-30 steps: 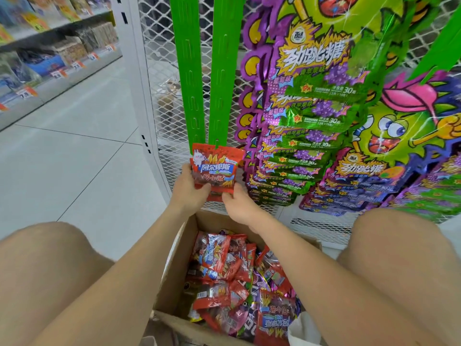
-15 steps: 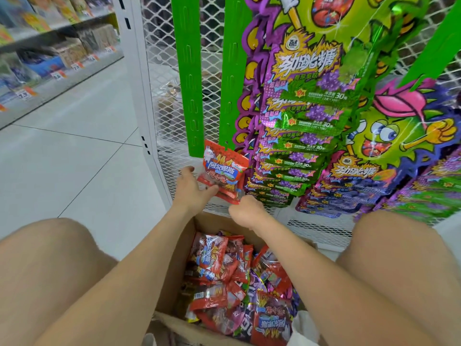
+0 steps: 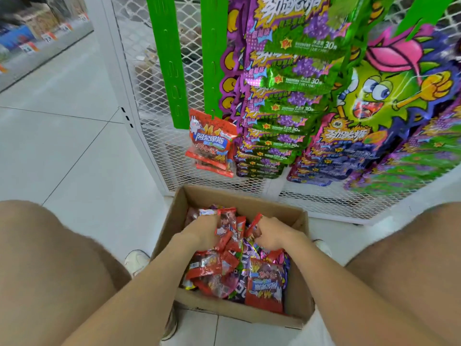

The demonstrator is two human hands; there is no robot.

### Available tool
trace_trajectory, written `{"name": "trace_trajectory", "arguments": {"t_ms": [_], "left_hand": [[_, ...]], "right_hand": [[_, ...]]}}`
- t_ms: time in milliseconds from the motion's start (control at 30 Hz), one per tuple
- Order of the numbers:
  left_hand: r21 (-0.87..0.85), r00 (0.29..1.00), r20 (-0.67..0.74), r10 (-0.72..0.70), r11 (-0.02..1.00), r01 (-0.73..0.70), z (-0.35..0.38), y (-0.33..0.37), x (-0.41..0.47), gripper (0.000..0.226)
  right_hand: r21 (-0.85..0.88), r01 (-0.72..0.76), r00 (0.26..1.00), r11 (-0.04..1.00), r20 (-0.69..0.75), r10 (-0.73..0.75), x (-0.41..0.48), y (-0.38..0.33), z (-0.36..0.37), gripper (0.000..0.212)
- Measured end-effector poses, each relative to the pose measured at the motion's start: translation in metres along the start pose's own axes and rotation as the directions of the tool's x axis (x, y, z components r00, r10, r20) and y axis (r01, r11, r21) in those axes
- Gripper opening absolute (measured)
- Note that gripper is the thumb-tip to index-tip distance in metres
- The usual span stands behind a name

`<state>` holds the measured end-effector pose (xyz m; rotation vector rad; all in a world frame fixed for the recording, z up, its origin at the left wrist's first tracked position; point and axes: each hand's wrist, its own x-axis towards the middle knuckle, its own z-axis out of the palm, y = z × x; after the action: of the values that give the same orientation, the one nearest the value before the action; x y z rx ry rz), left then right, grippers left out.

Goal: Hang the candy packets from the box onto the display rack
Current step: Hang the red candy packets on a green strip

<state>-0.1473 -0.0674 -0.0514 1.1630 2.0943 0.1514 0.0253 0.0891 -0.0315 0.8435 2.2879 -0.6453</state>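
Note:
A cardboard box (image 3: 240, 197) on the floor between my knees holds several red and purple candy packets (image 3: 265, 283). Both my hands are down inside it. My left hand (image 3: 202, 232) has its fingers curled into the pile around an upright red packet (image 3: 227, 222). My right hand (image 3: 273, 237) pinches the edge of another red packet (image 3: 255, 224). Above the box, a few red packets (image 3: 212, 144) hang at the lower end of a green display strip (image 3: 212, 58). A second green strip (image 3: 167, 61) to its left hangs bare.
Rows of purple-and-green candy packets (image 3: 287, 101) fill the white mesh rack (image 3: 149, 101) to the right of the strips. My bare knees flank the box on both sides. A store shelf (image 3: 37, 38) runs along the far left across the tiled floor.
Both hands let go of the red packet, which now hangs on the green strip. They dropped into the box and closed on packets there. The camera tilted down.

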Motion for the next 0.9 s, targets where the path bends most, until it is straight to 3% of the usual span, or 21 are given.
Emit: {"name": "trace_trajectory", "arguments": {"t_ms": [133,267,333,400,467,567,633,700,800,867,900], "left_hand": [[-0.008,0.993,0.116,-0.014,1.0,0.015,0.046,-0.008,0.002,0.039],[0.016,0.971,0.234,-0.049,0.999,0.046,0.071,-0.016,0.005,0.043],[0.027,0.963,0.259,-0.069,0.998,0.065,0.075,-0.016,0.008,0.038],[0.039,0.962,0.266,-0.064,0.998,0.056,0.075,-0.012,0.012,0.033],[0.04,0.962,0.268,-0.046,0.999,0.037,0.074,-0.006,0.017,0.032],[0.023,0.963,0.269,-0.029,0.999,0.024,0.074,-0.002,0.019,0.037],[-0.038,0.963,0.267,-0.019,0.999,0.03,0.068,0.002,0.016,0.045],[-0.152,0.96,0.28,-0.004,0.987,0.048,0.054,0.005,0.01,0.056],[-0.373,0.971,0.236,-0.031,0.92,0.12,0.025,0.005,-0.002,0.037],[-0.597,0.992,0.113,-0.064,0.793,0.119,0.004,0.006,-0.011,0.029],[-0.71,0.996,0.053,-0.073,0.699,0.089,-0.007,0.009,-0.018,0.026]], "right_hand": [[0.076,-0.097,0.993,0.992,0.08,0.091,0.01,0.028,0.056,0.017],[0.012,-0.106,0.978,0.994,0.183,0.102,0.011,0.041,0.099,0.079],[-0.038,-0.126,0.972,0.991,0.197,0.131,0.016,0.045,0.116,0.095],[-0.112,-0.132,0.974,0.985,0.171,0.15,0.018,0.045,0.123,0.098],[-0.127,-0.099,0.979,0.987,0.164,0.119,0.019,0.044,0.118,0.081],[0.015,-0.006,0.976,1.0,0.218,0.002,0.018,0.038,0.102,0.039],[0.15,0.042,0.987,0.988,0.149,-0.064,0.014,0.03,0.083,0.027],[0.326,0.079,0.994,0.942,0.042,-0.098,0.01,0.02,0.058,0.03],[0.617,0.115,0.993,0.779,-0.088,-0.077,-0.001,0.007,0.018,0.038],[0.736,0.119,0.99,0.667,-0.138,-0.025,-0.01,0.002,0.0,0.055],[0.768,0.124,0.988,0.629,-0.156,-0.005,-0.016,0.002,-0.007,0.054]]}}
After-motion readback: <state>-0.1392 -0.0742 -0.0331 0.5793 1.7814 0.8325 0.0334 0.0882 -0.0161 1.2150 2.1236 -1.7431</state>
